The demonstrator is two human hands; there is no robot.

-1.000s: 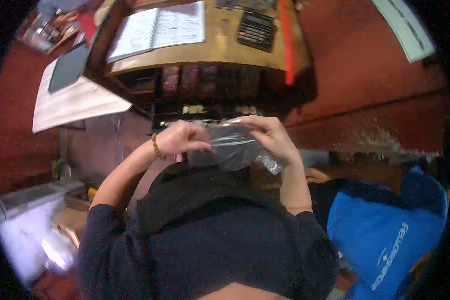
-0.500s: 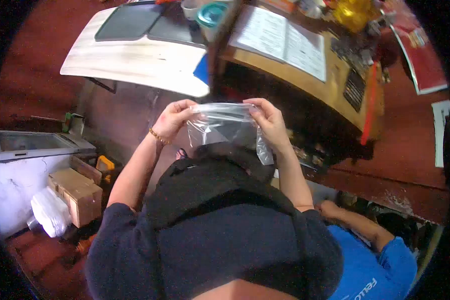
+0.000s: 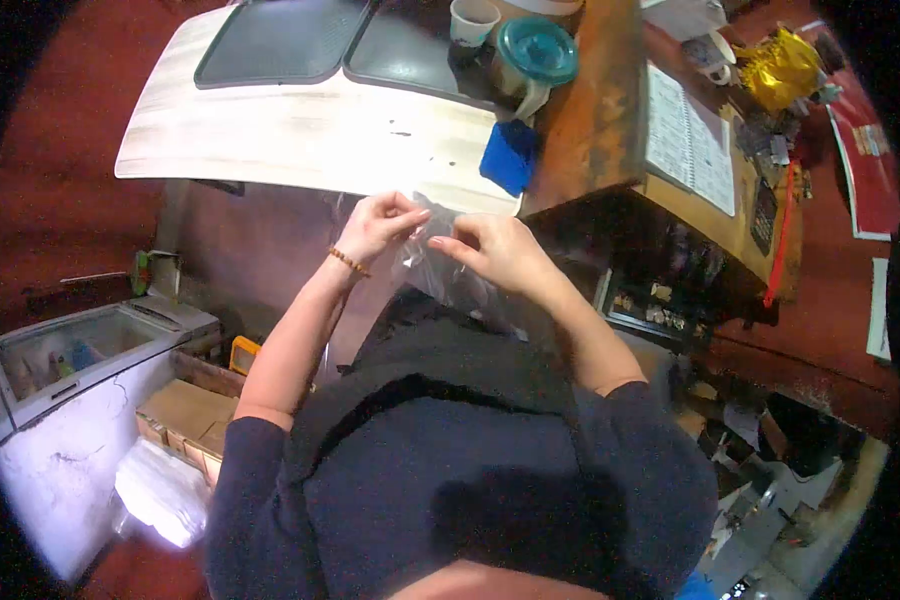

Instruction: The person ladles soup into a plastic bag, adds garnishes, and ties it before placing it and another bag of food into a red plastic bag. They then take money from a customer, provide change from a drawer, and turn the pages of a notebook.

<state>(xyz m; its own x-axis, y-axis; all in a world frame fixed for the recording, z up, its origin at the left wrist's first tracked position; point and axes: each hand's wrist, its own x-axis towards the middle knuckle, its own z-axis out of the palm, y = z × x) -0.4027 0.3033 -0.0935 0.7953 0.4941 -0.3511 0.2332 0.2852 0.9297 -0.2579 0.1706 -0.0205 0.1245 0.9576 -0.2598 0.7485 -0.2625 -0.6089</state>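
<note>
Thing in hand: a clear plastic bag [image 3: 440, 268], thin film, held up in front of the person's chest, just below the near edge of the pale tabletop [image 3: 270, 140].
Left hand [image 3: 380, 222]: fingers and thumb pinched narrowly on the bag's upper edge, on the side away from the blue cloth [image 3: 508, 157]; a bead bracelet [image 3: 348, 262] sits on the wrist.
Right hand [image 3: 492, 250]: pinched on the same upper edge, close beside the left hand, the fingertips nearly meeting; the bag hangs down under both.
Weight: it looks very light; whether anything is inside cannot be told, since the film is see-through and crumpled.
Stiffness: soft and limp, judging by how it folds and sags below the tabletop edge; it would not keep a shape by itself.
Surface: smooth and probably slippery, so a light pinch could slide; the film may also stretch or tear if pulled hard.
Where to hold: the top rim, one pinch each side, seems the surest place, because the body gives no firm hold.
On the tabletop: two dark trays [image 3: 280, 40] at the far side, a cup [image 3: 473, 20] and a teal-lidded jug [image 3: 536, 52] near the blue cloth.
Beside the tabletop: a wooden desk [image 3: 590, 110] with an open notebook [image 3: 688, 140].
</note>
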